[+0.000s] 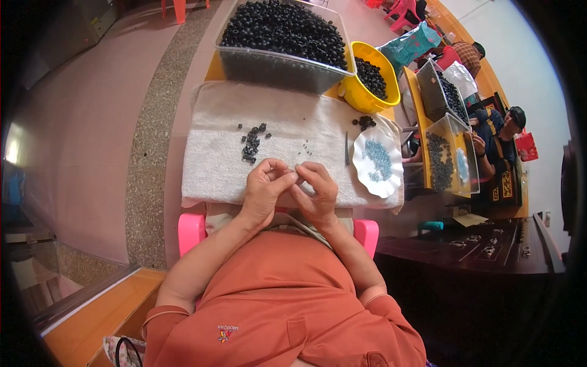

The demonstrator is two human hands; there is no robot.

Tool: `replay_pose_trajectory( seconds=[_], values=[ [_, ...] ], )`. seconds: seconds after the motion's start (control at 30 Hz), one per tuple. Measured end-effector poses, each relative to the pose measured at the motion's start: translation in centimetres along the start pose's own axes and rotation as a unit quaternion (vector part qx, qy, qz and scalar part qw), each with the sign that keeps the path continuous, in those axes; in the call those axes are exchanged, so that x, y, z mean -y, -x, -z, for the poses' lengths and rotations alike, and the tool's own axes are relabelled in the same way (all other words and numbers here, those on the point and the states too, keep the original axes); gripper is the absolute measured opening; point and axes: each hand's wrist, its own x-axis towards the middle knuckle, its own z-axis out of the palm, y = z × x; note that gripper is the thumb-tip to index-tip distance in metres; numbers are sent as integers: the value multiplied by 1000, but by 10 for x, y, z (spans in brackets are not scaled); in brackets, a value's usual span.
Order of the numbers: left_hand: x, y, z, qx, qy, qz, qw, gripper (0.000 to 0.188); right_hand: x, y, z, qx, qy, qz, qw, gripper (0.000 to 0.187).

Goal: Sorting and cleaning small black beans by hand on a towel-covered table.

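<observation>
Left hand and right hand meet above the middle of the worktop's near edge, fingertips narrowed to a pinch, probably for fine control; whether something small sits between them, I cannot tell. White towel covers most of the worktop, perhaps to stop little parts rolling. Loose black beads lie just beyond the left hand, left of centre, seemingly spread for easy picking. Near the right edge, a scalloped white dish keeps pale blue beads contained, with a slim dark tool beside it. Bulkier stock, a clear tub and yellow bowl, stands along the far edge, presumably leaving working room.
</observation>
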Motion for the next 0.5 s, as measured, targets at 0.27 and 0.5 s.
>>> replay_pose_trajectory(
  seconds=[0.27, 0.5],
  values=[
    [5, 0, -2, -28, -28, -9, 999, 10, -2, -3, -1, -5, 100, 54, 994, 35],
    [9, 0, -1, -39, -69, -23, 997, 9, -8, -6, 0, 11, 91, 77, 993, 31]
  ],
)
